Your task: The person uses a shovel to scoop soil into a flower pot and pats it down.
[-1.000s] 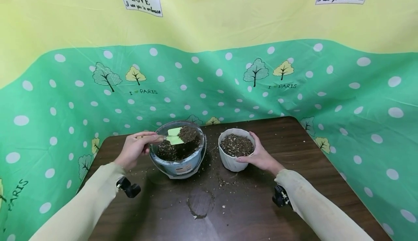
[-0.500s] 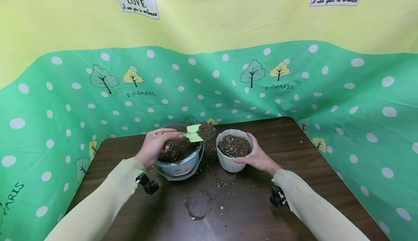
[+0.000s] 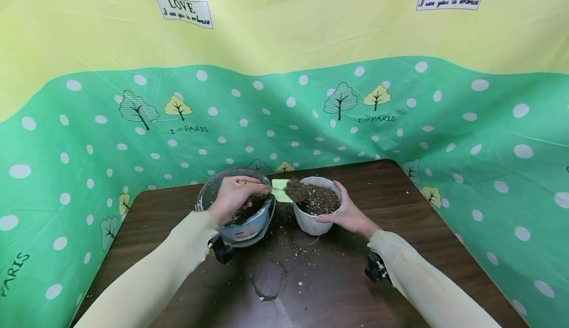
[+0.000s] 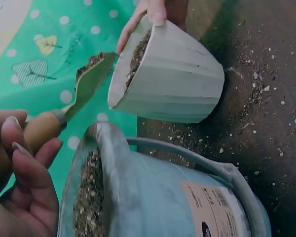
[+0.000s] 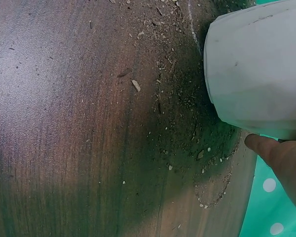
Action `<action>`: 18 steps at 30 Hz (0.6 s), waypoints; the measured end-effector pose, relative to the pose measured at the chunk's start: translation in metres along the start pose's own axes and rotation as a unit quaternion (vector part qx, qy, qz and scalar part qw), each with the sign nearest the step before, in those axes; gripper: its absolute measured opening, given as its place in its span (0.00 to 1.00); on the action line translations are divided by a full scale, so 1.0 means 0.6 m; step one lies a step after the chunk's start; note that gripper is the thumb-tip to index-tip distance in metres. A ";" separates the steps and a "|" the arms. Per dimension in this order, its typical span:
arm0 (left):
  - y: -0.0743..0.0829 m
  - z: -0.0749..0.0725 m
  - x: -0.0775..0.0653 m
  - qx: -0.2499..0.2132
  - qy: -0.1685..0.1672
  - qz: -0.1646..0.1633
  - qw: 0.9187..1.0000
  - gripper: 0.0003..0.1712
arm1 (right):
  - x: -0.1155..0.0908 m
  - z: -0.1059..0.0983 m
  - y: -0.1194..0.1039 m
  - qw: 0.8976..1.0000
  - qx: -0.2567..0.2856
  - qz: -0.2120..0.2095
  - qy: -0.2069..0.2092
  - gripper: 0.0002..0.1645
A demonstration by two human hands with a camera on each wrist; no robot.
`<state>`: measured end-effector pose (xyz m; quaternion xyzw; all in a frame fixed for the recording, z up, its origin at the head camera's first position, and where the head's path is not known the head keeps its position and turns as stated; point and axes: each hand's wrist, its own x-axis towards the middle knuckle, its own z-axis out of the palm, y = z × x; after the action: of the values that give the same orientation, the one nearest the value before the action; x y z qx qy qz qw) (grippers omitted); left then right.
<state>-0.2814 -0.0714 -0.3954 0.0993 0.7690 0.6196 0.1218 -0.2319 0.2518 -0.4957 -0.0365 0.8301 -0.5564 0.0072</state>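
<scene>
My left hand grips the wooden handle of a light green trowel, also seen in the left wrist view. A heap of dark soil sits on its blade, which reaches over the left rim of a white flowerpot. The pot stands upright, nearly full of soil flecked with pale bits. Around its right side my right hand holds it, thumb in front and fingers behind. In the right wrist view the pot's white wall hides most of that hand. A light blue bucket with soil stands below my left hand.
Spilled soil crumbs lie on the dark wooden table around the pot. A ring of soil marks the tabletop in front. The bucket's grey handle hangs down its side. A green and yellow cloth surrounds the table.
My left hand has moved right with the loaded trowel, from above the bucket to the flowerpot's rim. My right hand has kept its hold on the pot.
</scene>
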 end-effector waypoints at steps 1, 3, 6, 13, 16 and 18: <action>0.001 0.003 0.001 0.004 0.003 -0.001 1.000 0.19 | 0.000 0.000 0.000 1.000 -0.001 0.000 -0.001 0.74; 0.003 0.009 0.003 0.011 0.007 -0.001 1.000 0.18 | -0.001 0.000 0.000 1.000 -0.003 0.000 -0.001 0.75; 0.005 0.018 0.006 0.022 0.014 -0.001 1.000 0.16 | 0.000 0.000 0.001 1.000 -0.003 0.002 -0.002 0.75; 0.010 0.033 0.012 0.056 0.028 -0.008 0.998 0.15 | 0.000 0.000 0.001 1.000 -0.001 0.000 -0.002 0.75; 0.013 0.039 0.014 0.062 0.035 -0.007 0.997 0.14 | 0.001 0.000 0.002 1.000 0.002 -0.003 -0.002 0.74; 0.016 0.044 0.016 0.067 0.039 -0.003 0.997 0.13 | 0.001 0.000 0.002 1.000 0.002 -0.003 -0.001 0.74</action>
<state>-0.2824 -0.0421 -0.3919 0.0808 0.8135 0.5694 0.0865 -0.2325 0.2523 -0.4969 -0.0397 0.8287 -0.5583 0.0059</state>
